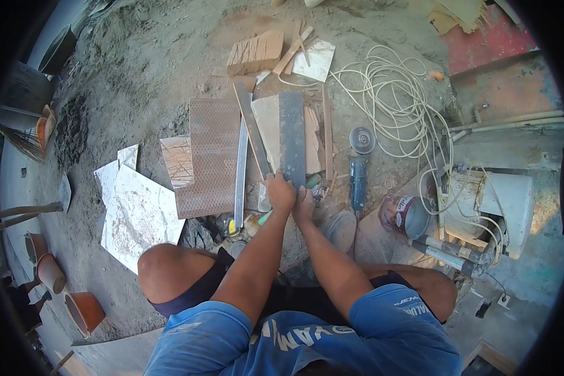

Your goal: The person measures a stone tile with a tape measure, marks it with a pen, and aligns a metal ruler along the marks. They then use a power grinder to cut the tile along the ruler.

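In front of me lies a long dark grey strip (292, 131), perhaps cut tile, on top of lighter broken slabs (269, 128). My left hand (281, 192) is closed at the strip's near left corner, its fingers partly hidden. My right hand (303, 205) is closed at the near right corner, close beside the left. A narrow wooden strip (250, 128) slants down to my left hand. Next to it are a metal straightedge (240, 169) and a brown patterned tile (213, 156). An angle grinder (358, 172) lies to the right of my right hand.
White tile pieces (138, 210) lie left; a tape measure (233, 227) is near my knee. A coiled pale hose or cable (388, 94), a paint can (410, 215) and a white container (507, 213) are right. Buckets (84, 312) and another person's hand (46, 297) appear far left.
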A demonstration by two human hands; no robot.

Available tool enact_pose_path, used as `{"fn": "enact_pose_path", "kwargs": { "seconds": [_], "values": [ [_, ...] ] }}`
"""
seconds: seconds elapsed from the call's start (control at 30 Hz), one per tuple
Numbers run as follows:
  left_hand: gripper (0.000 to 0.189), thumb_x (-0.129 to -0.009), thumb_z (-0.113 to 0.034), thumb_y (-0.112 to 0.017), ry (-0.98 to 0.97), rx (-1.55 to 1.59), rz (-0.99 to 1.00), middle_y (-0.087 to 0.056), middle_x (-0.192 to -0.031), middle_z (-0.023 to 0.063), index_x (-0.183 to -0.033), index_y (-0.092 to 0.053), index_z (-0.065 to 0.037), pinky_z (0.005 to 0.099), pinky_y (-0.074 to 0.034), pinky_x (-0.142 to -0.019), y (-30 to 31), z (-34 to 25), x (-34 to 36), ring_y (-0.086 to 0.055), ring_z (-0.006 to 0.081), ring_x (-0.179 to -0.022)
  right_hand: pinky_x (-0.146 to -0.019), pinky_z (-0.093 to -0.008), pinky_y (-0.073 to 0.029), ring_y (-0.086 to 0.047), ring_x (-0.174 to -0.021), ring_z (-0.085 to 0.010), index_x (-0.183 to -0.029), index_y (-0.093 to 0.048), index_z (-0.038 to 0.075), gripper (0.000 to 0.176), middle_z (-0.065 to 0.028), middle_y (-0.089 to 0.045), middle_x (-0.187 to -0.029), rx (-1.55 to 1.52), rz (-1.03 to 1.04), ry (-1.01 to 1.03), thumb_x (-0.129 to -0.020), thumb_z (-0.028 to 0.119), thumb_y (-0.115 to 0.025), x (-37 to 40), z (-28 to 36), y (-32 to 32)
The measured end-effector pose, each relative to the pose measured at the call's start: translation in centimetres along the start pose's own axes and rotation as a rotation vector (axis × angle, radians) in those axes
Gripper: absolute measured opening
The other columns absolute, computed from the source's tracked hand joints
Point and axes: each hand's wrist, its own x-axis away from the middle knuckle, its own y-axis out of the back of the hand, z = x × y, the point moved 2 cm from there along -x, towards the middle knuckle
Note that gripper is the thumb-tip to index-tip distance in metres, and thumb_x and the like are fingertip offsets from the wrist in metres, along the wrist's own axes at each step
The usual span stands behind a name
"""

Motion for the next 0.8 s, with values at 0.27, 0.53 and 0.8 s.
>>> {"fn": "enact_pose_path", "kwargs": {
  "seconds": [0.27, 0.53, 0.8],
  "values": [
    [0.038, -0.077, -0.034, -0.078, 0.096, -0.061, 0.095, -0.067, -0.078, 0.0239, -0.077, -0.067, 0.002, 0.0479, -0.051, -0.071, 0.1, 2.5, -2.1, -0.066, 0.0407, -0.077, -0.083, -0.0526, -0.043, -0.057, -0.095, -0.0487, -0.097, -0.06, -0.003, 0.046, -0.0298, -0.062, -0.099, -0.028, -0.03, -0.088, -0.103, 0.038, -0.04, 0.0, 0.9, 0.1],
    [0.039, -0.081, -0.037, -0.074, -0.257, -0.21, 0.431, -0.067, -0.077, 0.0217, -0.079, -0.066, 0.002, 0.0458, -0.05, -0.07, 8.3, 3.5, -13.3, -0.065, 0.0388, -0.076, -0.08, -0.0498, -0.045, -0.059, -0.091, -0.0434, -0.097, -0.057, -0.001, 0.043, -0.0239, -0.063, -0.094, -0.142, -0.08, -0.162, -0.1, 0.041, -0.048, -0.6, 1.6, 0.1],
    [0.04, -0.076, -0.037, -0.08, -0.5, -0.766, 1.16, -0.065, -0.098, 0.0176, -0.092, -0.064, -0.004, 0.045, -0.049, -0.084, 19.6, 6.2, -7.7, -0.062, 0.0341, -0.097, -0.093, -0.0521, -0.036, -0.049, -0.104, -0.0372, -0.104, -0.046, 0.005, 0.04, -0.0174, -0.049, -0.103, 0.144, -0.274, 0.232, -0.089, 0.036, -0.066, 4.0, 1.8, 2.5]
  ]
}}
